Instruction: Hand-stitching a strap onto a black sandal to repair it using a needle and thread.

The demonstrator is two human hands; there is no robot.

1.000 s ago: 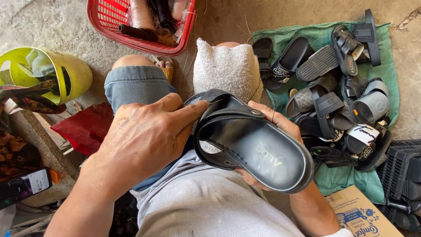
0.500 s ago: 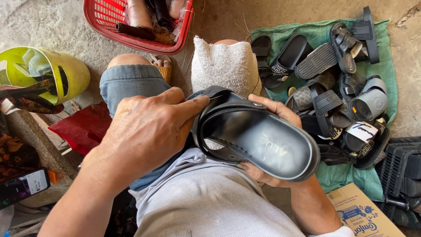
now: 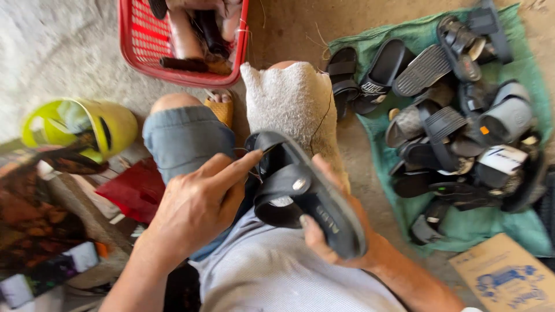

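Note:
A black slide sandal (image 3: 306,196) rests tilted over my lap, its strap facing up. My right hand (image 3: 341,231) cups it from below, the thumb pressed on the sole's near edge. My left hand (image 3: 199,205) reaches across with the index finger and thumb pinched at the sandal's toe end, where a thin thread shows. A grey-white towel (image 3: 289,104) covers my right knee behind the sandal. My left knee in denim shorts (image 3: 185,138) lies under the left hand.
A heap of several dark sandals (image 3: 457,127) lies on a green cloth (image 3: 520,225) at the right. A red plastic basket (image 3: 173,52) stands ahead. A yellow-green helmet (image 3: 87,127) and red cloth (image 3: 136,190) are at the left, a cardboard box (image 3: 509,277) at lower right.
The sandal has turned more on edge and shifted toward the towel. My left hand slid from resting over the strap to pinching at the toe end. The view tilted.

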